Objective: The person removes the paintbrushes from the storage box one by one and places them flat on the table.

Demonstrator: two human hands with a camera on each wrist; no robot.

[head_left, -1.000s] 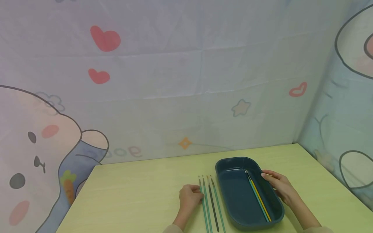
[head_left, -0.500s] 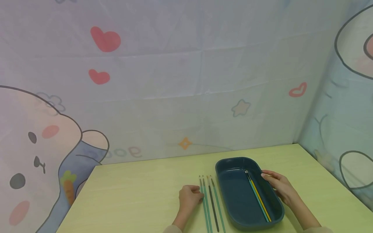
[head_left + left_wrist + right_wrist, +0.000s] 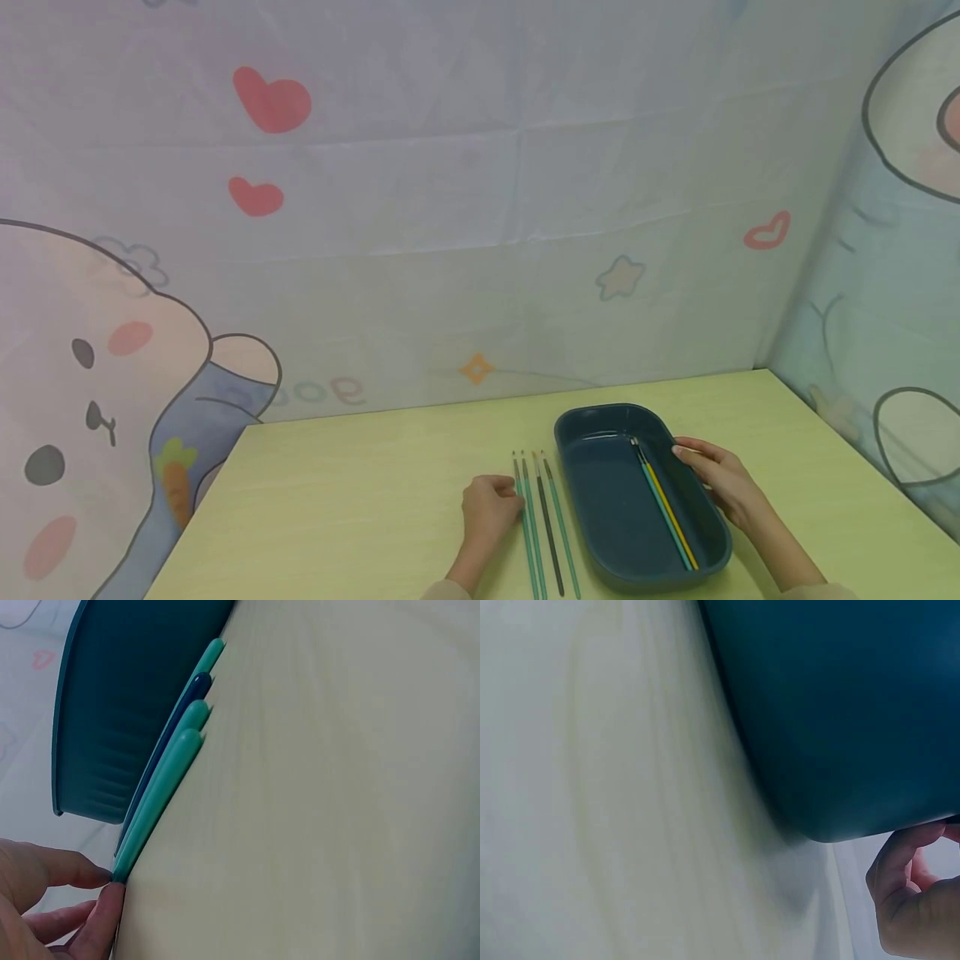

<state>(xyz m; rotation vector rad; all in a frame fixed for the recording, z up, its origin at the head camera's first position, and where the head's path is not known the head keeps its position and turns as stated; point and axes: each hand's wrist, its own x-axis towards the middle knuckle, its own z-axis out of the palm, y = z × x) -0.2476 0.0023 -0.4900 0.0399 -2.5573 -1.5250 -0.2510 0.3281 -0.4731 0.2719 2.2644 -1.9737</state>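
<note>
My left hand (image 3: 487, 508) pinches the leftmost turquoise paintbrush (image 3: 529, 550) between thumb and fingers, and the left wrist view shows the same grip low on the brush (image 3: 161, 799). Beside it lie another turquoise brush (image 3: 534, 527), a dark-handled brush (image 3: 551, 537) and a third turquoise brush (image 3: 562, 529), roughly parallel, bristles away from me. To their right stands a dark blue-green tray (image 3: 600, 533). Inside it rest a turquoise brush (image 3: 660, 504) and a yellow brush (image 3: 678, 533), side by side. My right hand (image 3: 722, 483) grips the tray's right rim, with some fingers hidden.
The pale yellow table (image 3: 337, 500) extends left of the brushes and right of the tray. A printed cloth (image 3: 450, 208) with hearts and cartoon figures hangs behind the table's back edge and along the sides.
</note>
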